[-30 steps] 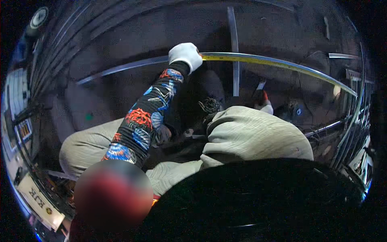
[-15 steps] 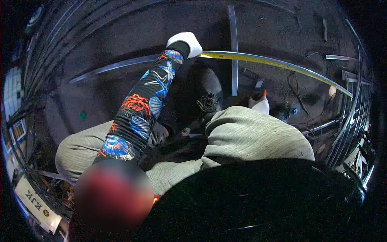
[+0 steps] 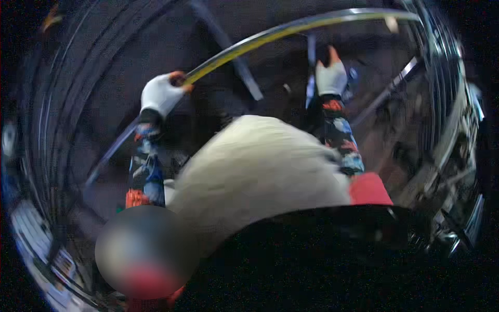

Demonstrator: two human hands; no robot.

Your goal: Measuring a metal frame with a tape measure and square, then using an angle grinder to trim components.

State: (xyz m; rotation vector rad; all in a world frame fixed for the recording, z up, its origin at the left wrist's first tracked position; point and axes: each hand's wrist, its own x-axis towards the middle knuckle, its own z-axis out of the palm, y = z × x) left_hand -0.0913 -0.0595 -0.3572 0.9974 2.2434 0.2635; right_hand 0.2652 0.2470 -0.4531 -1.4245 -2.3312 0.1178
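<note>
My left hand (image 3: pixel 162 96), in a white glove with bare fingertips, pinches a long thin metal bar (image 3: pixel 254 39) and the end of the yellow tape measure blade (image 3: pixel 228 53) lying along it. The bar runs on past the hand to the lower left. From there, bar and blade curve away to the far right. My right hand (image 3: pixel 331 78), gloved the same way, reaches forward below the blade, one finger stretched out and the thumb apart. Beside its thumb is a narrow shiny strip (image 3: pixel 311 73); blur hides whether they touch. Patterned sleeves cover both forearms.
A flat metal piece (image 3: pixel 236 60) lies crosswise under the bar. Another metal length (image 3: pixel 387 88) slants on the floor at right. Bundles of long bars (image 3: pixel 439 57) line the right side, with more along the left. My pale-trousered knee (image 3: pixel 260 151) fills the middle.
My view has swung and blurred. My left hand, with the bar and blade, now appears farther left and lower. My right hand has come forward from beside my knee into fuller view.
</note>
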